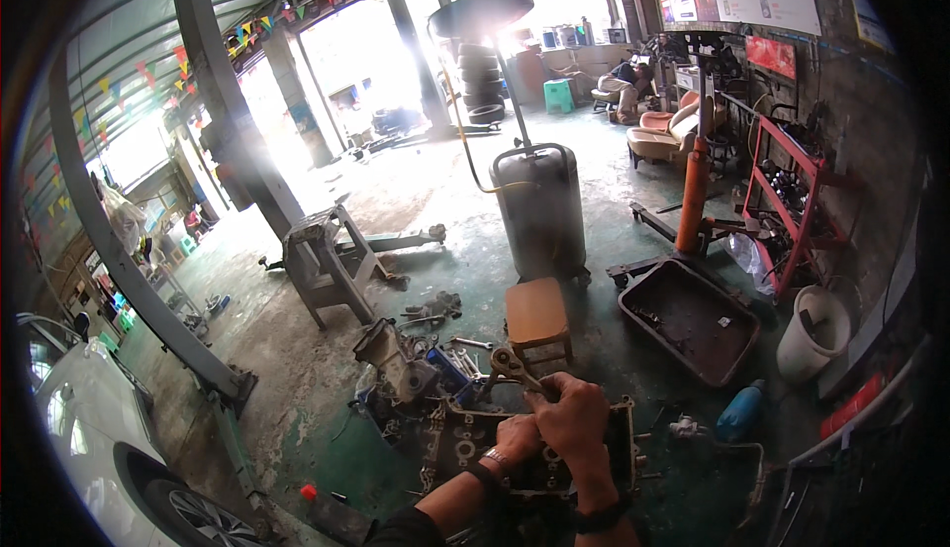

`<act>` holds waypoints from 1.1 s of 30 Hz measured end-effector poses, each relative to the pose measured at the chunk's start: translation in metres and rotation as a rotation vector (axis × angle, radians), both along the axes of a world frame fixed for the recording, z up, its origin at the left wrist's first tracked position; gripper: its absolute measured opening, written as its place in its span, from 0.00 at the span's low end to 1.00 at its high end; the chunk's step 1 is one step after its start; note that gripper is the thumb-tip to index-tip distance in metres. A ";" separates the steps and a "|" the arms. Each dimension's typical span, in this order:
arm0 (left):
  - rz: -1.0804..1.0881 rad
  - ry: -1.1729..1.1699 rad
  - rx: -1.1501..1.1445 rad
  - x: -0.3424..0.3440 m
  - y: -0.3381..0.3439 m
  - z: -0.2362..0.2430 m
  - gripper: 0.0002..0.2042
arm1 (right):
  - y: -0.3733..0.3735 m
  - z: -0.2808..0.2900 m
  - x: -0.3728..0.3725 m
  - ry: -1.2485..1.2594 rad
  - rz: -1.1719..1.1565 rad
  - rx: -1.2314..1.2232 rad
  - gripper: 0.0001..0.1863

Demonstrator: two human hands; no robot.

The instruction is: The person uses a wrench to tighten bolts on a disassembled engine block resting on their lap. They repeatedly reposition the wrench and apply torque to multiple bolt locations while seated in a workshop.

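Note:
My right hand (pixel 574 414) is closed around the shank of a brass-coloured metal part with a ring-shaped end (pixel 508 366), perhaps a connecting rod; its ring end points up and to the left. Just below and to the left, my left hand (pixel 518 438) is curled close against the right one, and what its fingers hold is hidden. Under both hands lies an engine block (pixel 457 448) with round openings and a row of bolts along its edge. Several wrenches (pixel 473 343) and a dark metal engine part (pixel 401 364) lie on the floor beyond it.
A wooden stool (pixel 535 311) stands ahead, with a wheeled grey tank (pixel 539 212) behind it. To the right are a black drip tray (pixel 690 321), a white bucket (pixel 811 334), a blue bottle (pixel 741 410) and a red rack (pixel 787 205). A grey metal stand (pixel 327 260) and white car (pixel 94 428) are leftward.

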State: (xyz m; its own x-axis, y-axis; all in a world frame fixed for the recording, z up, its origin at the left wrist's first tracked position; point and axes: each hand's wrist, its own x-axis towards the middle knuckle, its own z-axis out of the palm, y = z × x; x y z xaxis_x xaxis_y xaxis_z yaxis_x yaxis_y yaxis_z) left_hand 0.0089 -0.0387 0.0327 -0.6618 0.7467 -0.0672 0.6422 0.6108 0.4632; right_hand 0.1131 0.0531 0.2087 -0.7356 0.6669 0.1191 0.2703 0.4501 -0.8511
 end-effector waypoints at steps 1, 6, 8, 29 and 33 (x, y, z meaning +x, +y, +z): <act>0.012 -0.018 0.026 -0.001 0.000 -0.002 0.15 | 0.000 0.000 0.000 -0.006 0.003 -0.004 0.15; 0.016 0.011 -0.037 -0.006 0.001 -0.012 0.16 | -0.002 0.003 0.001 -0.008 0.007 0.020 0.15; 0.013 0.019 -0.075 -0.008 0.002 -0.016 0.16 | -0.003 0.003 0.000 -0.007 0.007 0.032 0.15; 0.070 -0.015 -0.188 -0.017 0.013 -0.044 0.22 | -0.004 -0.006 -0.005 -0.052 0.029 0.100 0.14; 0.054 -0.038 -0.196 -0.014 0.014 -0.019 0.21 | -0.004 -0.007 -0.006 -0.037 0.027 0.097 0.14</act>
